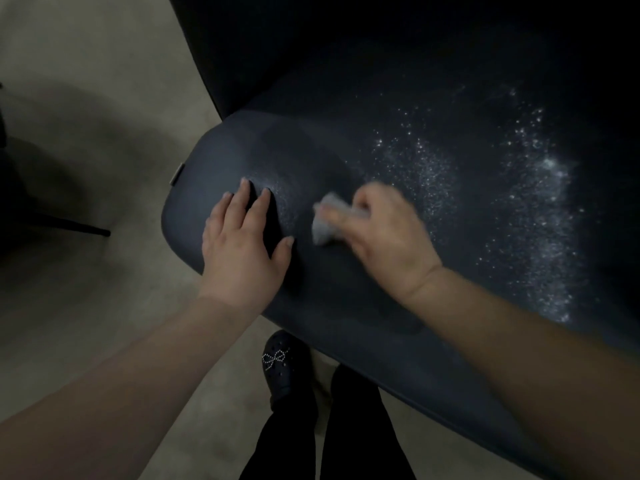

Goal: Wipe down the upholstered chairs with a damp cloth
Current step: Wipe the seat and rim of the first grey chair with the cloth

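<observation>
A dark navy upholstered chair seat [433, 237] fills most of the view, its rounded front-left corner reaching toward the pale beige floor [86, 81] at left, and its dark backrest [311, 39] rising at the far edge. The left hand [242, 244] lies flat on the near-left part of the cushion, palm down, fingers straight and spread apart, thumb out to the right — it presses on the fabric and holds nothing. Just to its right, the right hand [381, 233] is curled round a small crumpled pale grey cloth [329, 220], which sticks out from the fingers on the left side and touches the seat; this hand and the cloth are blurred, so the exact lie of the fingers cannot be told. The cloth sits between the two hands, near the front-left of the cushion. To the right of the right hand, white specks [540, 209] are scattered over the seat in two loose bands, the denser one running near to far along the right side, and a fainter dusting shows just beyond the left hand's fingertips. A small light tag [177, 173] sits on the left edge of the cushion. Below the seat's near edge, a dark perforated clog with a beaded bow charm [284, 365] stands on the floor, with black trouser legs [349, 427] beside it. At far left — in shadow — a thin dark furniture leg [69, 226] rests on the floor.
</observation>
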A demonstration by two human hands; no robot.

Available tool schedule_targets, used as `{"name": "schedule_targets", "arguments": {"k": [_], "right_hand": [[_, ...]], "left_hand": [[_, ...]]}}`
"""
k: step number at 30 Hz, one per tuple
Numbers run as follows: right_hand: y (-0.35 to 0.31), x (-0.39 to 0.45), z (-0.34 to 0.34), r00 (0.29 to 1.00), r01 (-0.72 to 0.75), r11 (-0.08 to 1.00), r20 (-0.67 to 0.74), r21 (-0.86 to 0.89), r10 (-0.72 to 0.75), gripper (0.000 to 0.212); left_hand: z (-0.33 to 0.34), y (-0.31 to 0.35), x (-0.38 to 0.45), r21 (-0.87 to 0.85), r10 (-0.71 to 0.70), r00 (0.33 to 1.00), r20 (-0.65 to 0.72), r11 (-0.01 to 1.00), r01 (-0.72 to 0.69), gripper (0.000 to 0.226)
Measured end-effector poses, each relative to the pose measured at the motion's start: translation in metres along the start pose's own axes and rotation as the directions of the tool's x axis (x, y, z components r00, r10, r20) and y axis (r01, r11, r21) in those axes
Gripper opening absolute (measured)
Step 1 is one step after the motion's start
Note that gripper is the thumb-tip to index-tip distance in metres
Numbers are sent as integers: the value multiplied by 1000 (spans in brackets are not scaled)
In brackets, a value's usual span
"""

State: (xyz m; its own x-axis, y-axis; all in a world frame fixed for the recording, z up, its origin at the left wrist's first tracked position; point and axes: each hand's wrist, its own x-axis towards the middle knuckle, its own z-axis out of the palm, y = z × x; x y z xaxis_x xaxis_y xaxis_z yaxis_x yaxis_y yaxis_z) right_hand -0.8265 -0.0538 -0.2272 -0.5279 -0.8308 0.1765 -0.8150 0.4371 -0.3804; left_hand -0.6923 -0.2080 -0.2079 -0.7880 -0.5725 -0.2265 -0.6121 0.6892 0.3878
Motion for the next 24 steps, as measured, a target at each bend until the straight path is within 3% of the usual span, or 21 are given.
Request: {"name": "schedule_targets", "arguments": {"k": [3, 6, 9, 12, 15, 17, 19, 24], "right_hand": [[29, 6, -13, 943, -301, 954, -155, -17, 295, 31], [15, -29, -17, 903, -375, 926, -208, 45, 376, 52], [-20, -39, -5, 965, -208, 973, -140, 97, 221, 53], [-5, 7, 0, 992, -92, 994, -78, 60, 97, 49], [38, 51, -7, 965, -203, 979, -175, -24, 196, 37], [55, 46, -15, 905, -358, 934, -246, -1, 347, 39], [48, 21, -18, 877, -407, 913, -270, 17, 396, 42], [2, 20, 1, 987, -119, 990, -103, 74, 126, 42]], "left_hand": [[-2, 1, 3, 0, 8, 1000, 3, 1000, -8, 70], [-6, 5, 8, -3, 5, 1000, 21, 1000, -5, 70], [-9, 12, 14, -7, 19, 999, 25, 1000, -19, 70], [-9, 20, 21, -20, 42, 998, 55, 999, -41, 70], [-10, 22, 27, -25, 57, 996, 76, 998, -55, 69], [-12, 21, 33, -28, 55, 995, 80, 998, -53, 68], [-13, 22, 37, -28, 46, 995, 88, 999, -44, 69], [-11, 28, 48, -61, 53, 995, 84, 997, -48, 67]]}}
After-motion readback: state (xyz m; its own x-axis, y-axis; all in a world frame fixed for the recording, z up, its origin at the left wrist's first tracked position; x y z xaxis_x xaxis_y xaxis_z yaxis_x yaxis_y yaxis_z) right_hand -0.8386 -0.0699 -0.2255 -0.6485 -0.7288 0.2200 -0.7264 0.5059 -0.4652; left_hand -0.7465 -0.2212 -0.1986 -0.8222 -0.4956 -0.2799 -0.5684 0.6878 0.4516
